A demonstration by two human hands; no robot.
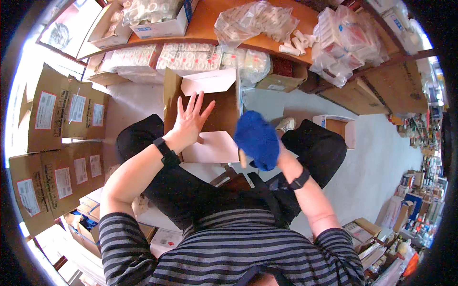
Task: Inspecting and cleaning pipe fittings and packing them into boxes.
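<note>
An opened cardboard box [224, 107], brown inside with white end flaps, sits in front of me between my knees. My left hand [192, 117] reaches over its left part, fingers spread, holding nothing. To the right of the box, my right hand [285, 159] grips a bunched blue cloth [256, 138]. The cloth covers most of that hand, and only a fingertip shows at its lower left. It is slightly blurred and hangs close to the box's right side.
Ahead is a wooden table [205, 35] with plastic-bagged white parts [255, 21] and an open carton [160, 28]. Stacked brown cartons [50, 114] stand at left. A small open box [336, 128] lies on the floor beyond my right knee. Crowded shelves [427, 162] line the right.
</note>
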